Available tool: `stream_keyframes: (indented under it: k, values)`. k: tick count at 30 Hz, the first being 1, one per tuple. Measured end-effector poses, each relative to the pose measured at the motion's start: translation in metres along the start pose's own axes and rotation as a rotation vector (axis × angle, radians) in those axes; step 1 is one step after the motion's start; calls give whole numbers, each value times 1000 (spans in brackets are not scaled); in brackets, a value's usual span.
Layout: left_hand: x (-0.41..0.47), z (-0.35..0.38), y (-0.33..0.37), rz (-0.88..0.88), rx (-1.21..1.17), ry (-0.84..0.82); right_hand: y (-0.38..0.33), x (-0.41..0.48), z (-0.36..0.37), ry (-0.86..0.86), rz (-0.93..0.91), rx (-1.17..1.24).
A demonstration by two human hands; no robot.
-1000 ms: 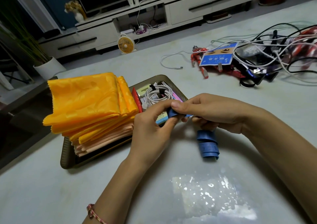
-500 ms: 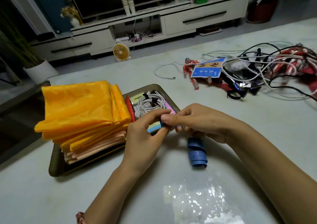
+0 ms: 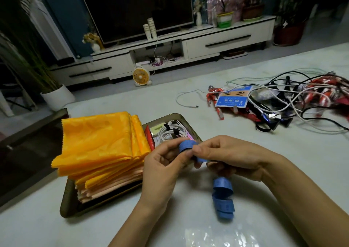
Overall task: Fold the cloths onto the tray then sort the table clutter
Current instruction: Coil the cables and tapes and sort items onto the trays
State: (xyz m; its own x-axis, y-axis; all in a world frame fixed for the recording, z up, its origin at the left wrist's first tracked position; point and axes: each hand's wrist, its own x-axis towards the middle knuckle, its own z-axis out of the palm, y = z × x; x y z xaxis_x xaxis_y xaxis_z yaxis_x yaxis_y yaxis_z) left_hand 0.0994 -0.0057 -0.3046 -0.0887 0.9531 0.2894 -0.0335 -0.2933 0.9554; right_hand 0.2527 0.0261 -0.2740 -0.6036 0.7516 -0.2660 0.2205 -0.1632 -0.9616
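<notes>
Pinching a blue tape (image 3: 186, 146) between both hands, held just above the table (image 3: 245, 148), close to the tray's (image 3: 69, 205) right corner. L hand (image 3: 166, 163): thumb and fingers curled round the small rolled-up end, narrow grip. R hand (image 3: 228, 158): thumb and forefinger nip the same roll from the other side, touching the L fingertips, with the other fingers curled under and the strip running thru them. The loose rest of the tape drops from the R hand in a spiral (approx 3 loops), and its lower end seems to reach the tabletop.

On the tray, folded cloths (image 3: 98, 139) sit in 1 tall stack, yellow on top and peach below, filling the L part and overhanging the rim. The R part holds a coiled white cable (image 3: 170, 132) w/ black ties, plus flat packets. A tangle of cables (image 3: 294, 97) lies well apart at the table's far R, with a blue card (image 3: 232, 99) on its L edge.
</notes>
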Motion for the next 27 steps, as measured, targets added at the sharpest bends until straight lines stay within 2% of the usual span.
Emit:
stream_keyframes:
  k: [5, 7, 10, 15, 20, 27]
  values:
    - [1, -6, -4, 81, 191, -55, -6, -6, -12, -70, 9, -166]
    - [0, -7, -4, 78, 188, -62, -9, -10, -17, -86, 51, -168]
    - [0, -7, -5, 88, 213, -74, -7, -9, -20, -33, 80, -118]
    - [-2, -10, -8, 198, 431, -53, -5, -4, -10, 53, 33, -180]
    - [-4, -13, -9, 274, 496, -57, -7, -7, -6, 58, -11, -190]
    - [-3, -11, -8, 293, 510, -85, -3, -2, -3, 72, -45, -233]
